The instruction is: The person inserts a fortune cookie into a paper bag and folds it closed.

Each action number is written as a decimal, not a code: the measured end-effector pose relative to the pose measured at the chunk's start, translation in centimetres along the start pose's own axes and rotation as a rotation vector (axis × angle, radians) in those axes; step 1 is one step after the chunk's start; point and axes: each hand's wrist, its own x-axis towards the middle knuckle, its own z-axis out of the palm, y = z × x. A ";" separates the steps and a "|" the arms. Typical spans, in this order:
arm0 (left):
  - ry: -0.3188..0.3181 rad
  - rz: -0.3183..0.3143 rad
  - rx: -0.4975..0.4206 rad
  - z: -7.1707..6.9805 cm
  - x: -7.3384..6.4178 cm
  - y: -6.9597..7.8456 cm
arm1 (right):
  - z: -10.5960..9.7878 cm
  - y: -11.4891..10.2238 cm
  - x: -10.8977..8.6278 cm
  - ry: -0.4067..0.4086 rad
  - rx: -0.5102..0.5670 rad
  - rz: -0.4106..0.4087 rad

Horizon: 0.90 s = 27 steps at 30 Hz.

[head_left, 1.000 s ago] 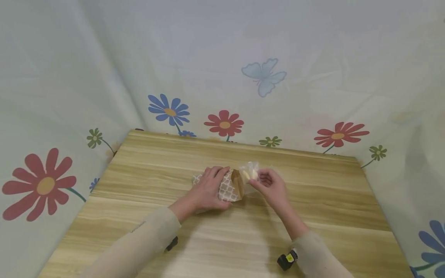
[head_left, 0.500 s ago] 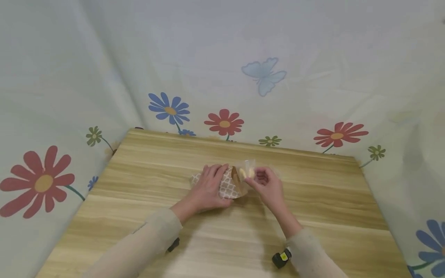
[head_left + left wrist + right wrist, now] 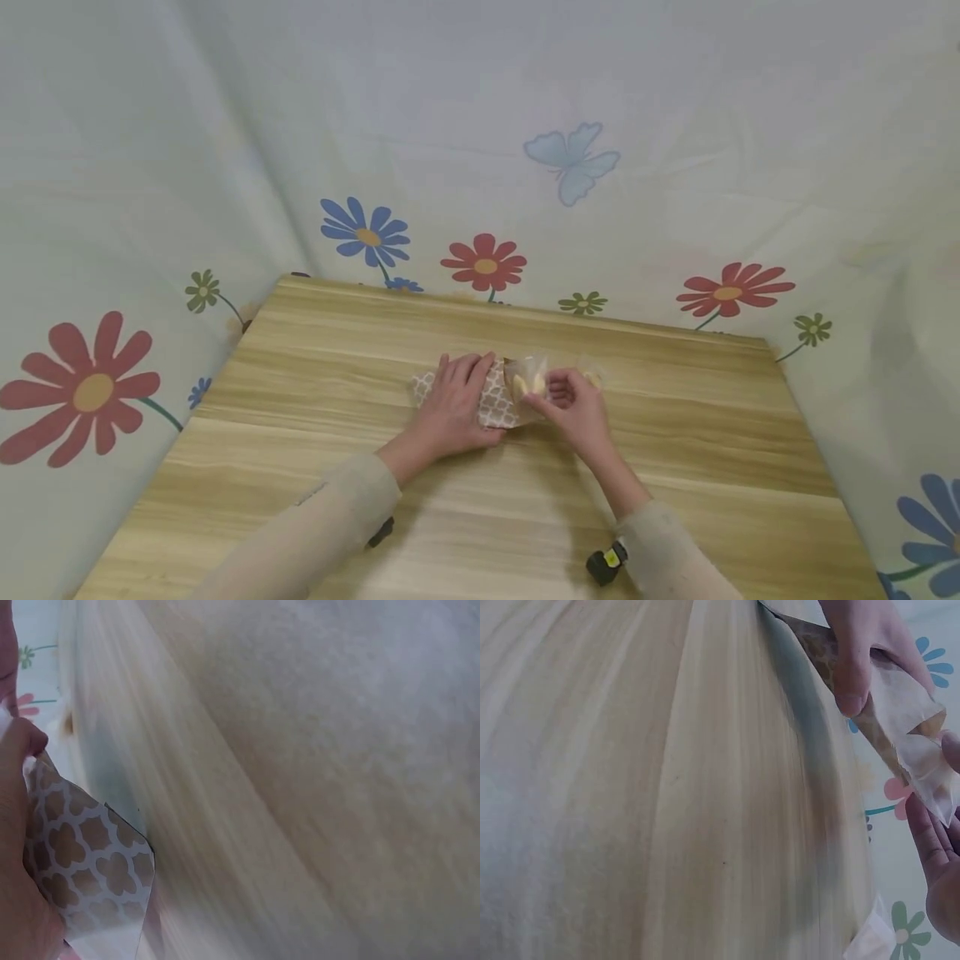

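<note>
A brown paper bag (image 3: pixel 497 404) with a white lattice pattern lies on the wooden table (image 3: pixel 480 517), its mouth facing right. My left hand (image 3: pixel 459 402) lies over the bag and grips it, thumb at its near edge. In the left wrist view the bag (image 3: pixel 94 855) hangs from that hand (image 3: pixel 16 825). My right hand (image 3: pixel 551 398) pinches a small clear packet (image 3: pixel 528 383) with pale yellow pieces, partly inside the bag's mouth. The right wrist view shows the bag (image 3: pixel 819 646), the clear packet (image 3: pixel 919 746) and my right fingers (image 3: pixel 939 859) below it.
Another small clear packet (image 3: pixel 592 373) lies on the table just behind my right hand, and shows as a packet (image 3: pixel 870 939) in the right wrist view too. A flower-printed curtain (image 3: pixel 480 167) closes off the table's far side and both sides.
My right hand has moved left and carried the clear packet from beside the bag into its mouth. The left hand has stayed on the bag.
</note>
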 end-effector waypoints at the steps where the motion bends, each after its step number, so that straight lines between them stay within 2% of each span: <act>1: 0.006 0.005 0.004 0.0 0.0 0.0 | 0.0 0.0 0.1 -0.001 -0.008 -0.003; 10: 0.020 0.013 -0.015 0.2 0.0 0.3 | 0.8 -0.5 0.7 -0.018 -0.028 -0.036; 23: 0.061 -0.027 -0.121 0.6 -0.2 0.0 | 0.5 -1.3 0.6 -0.061 -0.038 -0.210; 27: 0.074 -0.028 -0.154 0.7 -0.2 0.0 | 0.1 -1.6 0.8 -0.059 -0.046 -0.232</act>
